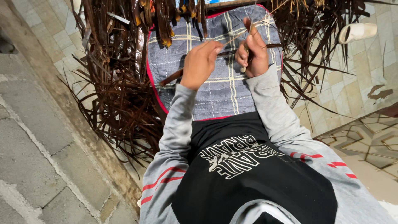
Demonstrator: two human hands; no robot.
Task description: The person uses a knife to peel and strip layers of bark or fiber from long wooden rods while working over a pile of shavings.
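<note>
My left hand [200,63] pinches a long brown dried palm-leaf strip [171,77] that runs slanting across a grey checked cushion [224,93] on my lap. My right hand [253,52] is closed around a thin knife-like tool [250,29] held upright against the same strip, close to my left fingertips. The strip's right end [273,45] sticks out past my right hand. Both arms wear grey sleeves with red stripes.
Heaps of dark dried palm leaves [120,91] lie to the left and behind the cushion, with more at the upper right [306,41]. A white sandal [357,32] rests on the tiled floor at right. A grey concrete step [33,141] runs along the left.
</note>
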